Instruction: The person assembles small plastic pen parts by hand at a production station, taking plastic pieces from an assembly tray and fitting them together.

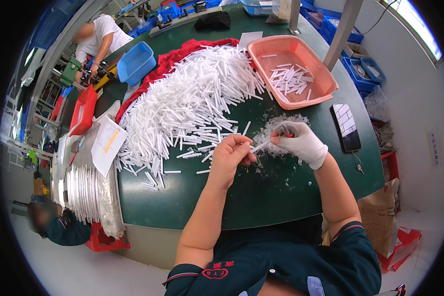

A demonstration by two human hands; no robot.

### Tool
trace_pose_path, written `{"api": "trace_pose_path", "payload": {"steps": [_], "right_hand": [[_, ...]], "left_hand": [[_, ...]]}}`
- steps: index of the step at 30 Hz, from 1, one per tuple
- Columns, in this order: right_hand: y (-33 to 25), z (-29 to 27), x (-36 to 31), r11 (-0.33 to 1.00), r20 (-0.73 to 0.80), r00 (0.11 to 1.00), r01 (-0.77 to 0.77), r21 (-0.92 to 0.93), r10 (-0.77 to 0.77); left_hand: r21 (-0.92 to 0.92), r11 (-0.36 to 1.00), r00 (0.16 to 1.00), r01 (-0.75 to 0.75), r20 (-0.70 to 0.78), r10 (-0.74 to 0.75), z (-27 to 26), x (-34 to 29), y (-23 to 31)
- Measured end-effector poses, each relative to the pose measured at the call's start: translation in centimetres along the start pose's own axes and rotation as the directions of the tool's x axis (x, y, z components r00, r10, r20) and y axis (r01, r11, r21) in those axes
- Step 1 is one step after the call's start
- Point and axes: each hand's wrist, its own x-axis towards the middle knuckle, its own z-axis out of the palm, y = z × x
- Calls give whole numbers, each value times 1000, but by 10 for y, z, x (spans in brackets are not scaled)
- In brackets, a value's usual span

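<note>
The left hand [232, 153] is bare and pinches one end of a thin white plastic tube [260, 145] between thumb and fingertips, over the dark green worktop [261, 197]. The right hand [301, 142] wears a white glove and is curled around a small red-handled tool [287, 133] whose tip meets the other end of that same tube, so the tube spans the short gap between the two hands, tilted slightly upward toward the right. Just beneath and behind the hands lies a scatter of pale translucent shavings [276, 128] on the worktop. To the left of the hands spreads a large heap of white tubes [187, 103], its far edge resting on a red cloth [182, 52], with loose tubes trailing off toward the near edge. Beyond the gloved hand sits a pink mesh basket [325, 81] holding a small loose cluster of the same white tubes in its middle, much of its floor bare. A blue plastic bin [135, 61] stands at the far left of the heap; what it holds cannot be seen. A phone with a tiled-pattern case [345, 127] lies to the right, well apart from the basket. A red tray [84, 109] and a stack of white discs [81, 192] sit off the left edge.
</note>
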Motion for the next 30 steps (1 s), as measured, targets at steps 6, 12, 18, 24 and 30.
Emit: {"api": "trace_pose_path", "payload": {"steps": [6,12,18,24,30], "right_hand": [[-7,-1,1,946,-8,980,-189,265,198],[3,-12,6,898,-64,975,-170,406,214],[5,-23,15,913,-479,872,107,393,104],[17,-34,24,937,-736,668,316,151,-106],[18,-8,18,944,-549,813,307,123,-193]], "left_hand": [[-70,984,982,-165,-103,158,-8,2,-1],[265,933,922,-242,-237,306,-17,6,0],[779,601,901,-177,-118,418,-21,3,-1],[934,288,865,-212,42,500,-21,8,-9],[985,66,870,-157,106,481,-22,11,-15]]}}
